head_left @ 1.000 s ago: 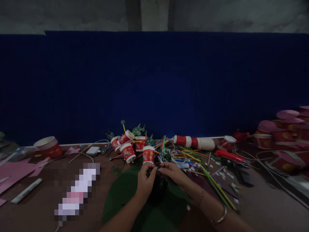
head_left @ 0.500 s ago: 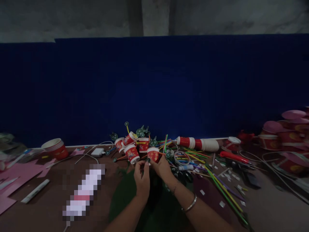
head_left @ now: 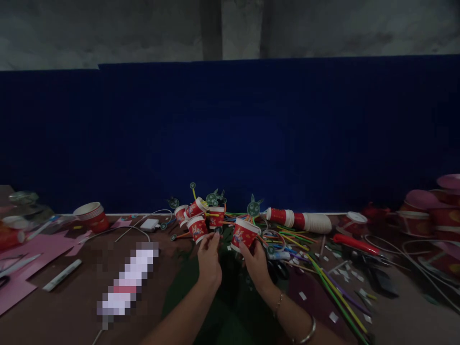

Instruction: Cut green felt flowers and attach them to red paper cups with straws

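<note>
While the right hand (head_left: pixel 255 263) grips a red paper cup (head_left: pixel 244 234) low on its near side, thumb on the printed wall and fingers partly curled behind, the cup tips slightly near the middle of the desk (head_left: pixel 79 316), short of its back edge. A green paper head (head_left: pixel 253 208) stands above its rim. Just beside it, the left hand (head_left: pixel 209 261) has thumb and forefinger drawn together, apparently pinching a small dark disc (head_left: pixel 218 231); the dim light leaves that hold less than certain.

Too hard a thumb press could dent the cup's thin wall, and so small a disc might slip from a fingertip pinch. The loose straws (head_left: pixel 334 292) crowding toward the desk's right side could snag whatever sticks out from the cup, and a leftward swing might knock the group of finished-looking cups (head_left: pixel 197 229) near the back edge.

Half a second ago the hands nearly met below the cup, which sat close to the left fingertips; now a clear gap parts them, the cup is farther right, and the paper head shows plainly above it.
</note>
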Demonstrator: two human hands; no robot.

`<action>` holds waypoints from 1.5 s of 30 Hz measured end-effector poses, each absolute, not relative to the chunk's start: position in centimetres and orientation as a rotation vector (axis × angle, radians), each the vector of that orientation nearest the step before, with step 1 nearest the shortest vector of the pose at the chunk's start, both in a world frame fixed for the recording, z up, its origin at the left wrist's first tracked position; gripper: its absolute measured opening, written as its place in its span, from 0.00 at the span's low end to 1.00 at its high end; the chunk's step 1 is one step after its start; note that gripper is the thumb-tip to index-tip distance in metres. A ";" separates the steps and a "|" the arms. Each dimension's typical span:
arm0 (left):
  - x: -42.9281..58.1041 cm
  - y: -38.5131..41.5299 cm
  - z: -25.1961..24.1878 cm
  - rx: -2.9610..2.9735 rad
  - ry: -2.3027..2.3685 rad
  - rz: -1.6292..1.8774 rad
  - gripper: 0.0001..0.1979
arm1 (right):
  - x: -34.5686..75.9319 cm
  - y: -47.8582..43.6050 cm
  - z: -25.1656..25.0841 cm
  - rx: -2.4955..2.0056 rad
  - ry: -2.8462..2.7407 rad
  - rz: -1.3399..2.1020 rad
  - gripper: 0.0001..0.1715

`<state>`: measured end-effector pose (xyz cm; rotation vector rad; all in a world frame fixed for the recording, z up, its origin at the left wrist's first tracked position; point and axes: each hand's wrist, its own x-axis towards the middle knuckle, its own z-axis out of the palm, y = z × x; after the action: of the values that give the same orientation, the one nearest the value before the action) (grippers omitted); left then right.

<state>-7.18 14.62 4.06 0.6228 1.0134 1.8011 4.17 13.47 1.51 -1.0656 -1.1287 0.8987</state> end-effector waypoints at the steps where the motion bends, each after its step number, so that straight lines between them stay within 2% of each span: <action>1: -7.1 14.9 4.2 0.559 0.964 1.789 0.14 | 4.0 13.3 1.5 -1.066 -1.116 0.905 0.23; 11: -5.8 16.1 5.3 0.297 0.716 1.716 0.07 | 3.7 13.4 0.7 -1.068 -1.087 1.006 0.23; 23: -6.3 16.1 6.5 0.290 0.699 1.654 0.06 | 3.8 13.5 0.3 -1.055 -1.171 0.942 0.22; 34: -6.7 16.2 7.3 0.612 0.873 1.831 0.20 | 4.0 13.0 1.6 -1.036 -1.204 0.889 0.21; 38: -6.9 16.3 7.3 0.696 0.908 1.770 0.17 | 4.2 13.0 1.6 -1.089 -1.229 0.858 0.22; 45: -7.2 16.4 7.0 0.983 1.052 1.741 0.13 | 4.4 13.2 1.3 -1.220 -1.367 0.553 0.24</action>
<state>-7.17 16.39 7.02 0.9826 1.0522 1.7409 4.40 13.20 1.35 -1.2196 -1.3672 0.5528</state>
